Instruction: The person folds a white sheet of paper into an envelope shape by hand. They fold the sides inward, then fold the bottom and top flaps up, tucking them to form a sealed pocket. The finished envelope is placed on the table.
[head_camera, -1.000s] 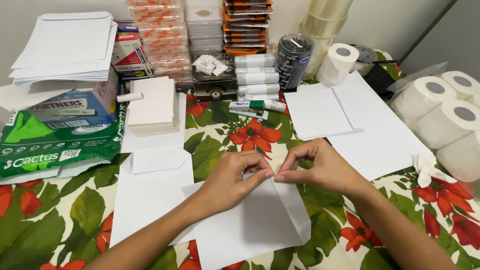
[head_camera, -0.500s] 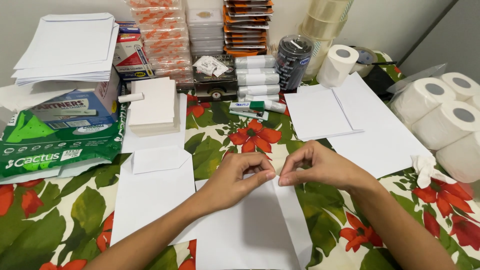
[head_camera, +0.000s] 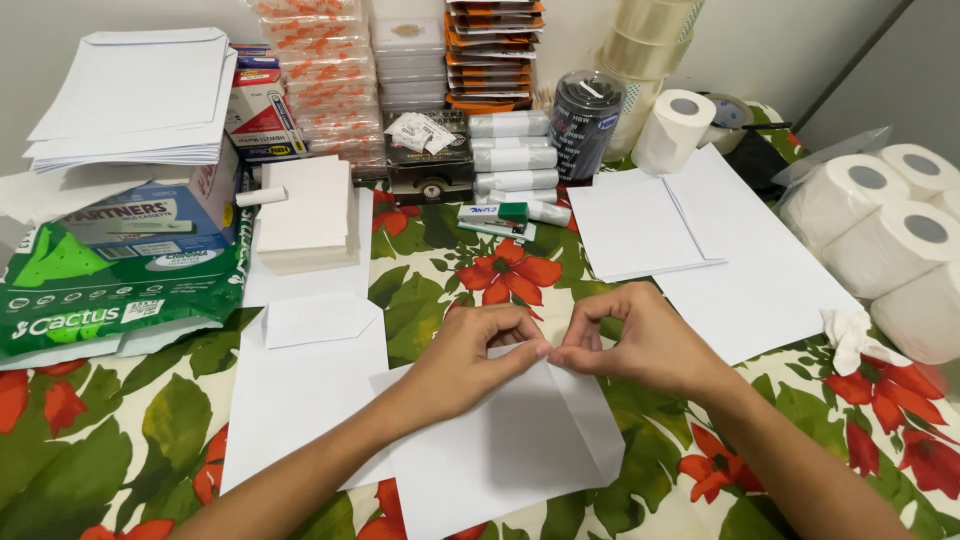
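A white sheet of paper (head_camera: 500, 450) lies on the flowery tabletop (head_camera: 130, 450), right in front of the person. The left hand (head_camera: 470, 360) and the right hand (head_camera: 645, 345) meet at its top edge, and each grip is pinching the paper there, fingertips almost touching. The paper looks thin, light and bendy, so it could crease or tear. It seems best held softly by an edge or corner. An envelope (head_camera: 300, 390) lies just beside it.

We note one white paper sheet (head_camera: 500, 450) lying on the floral tablecloth (head_camera: 130, 450), at six o'clock from the red flower print (head_camera: 508, 275). Its two upper corners are folded inward, meeting at a point at twelve o'clock. The lower edge spreads flat, skewed slightly clockwise.
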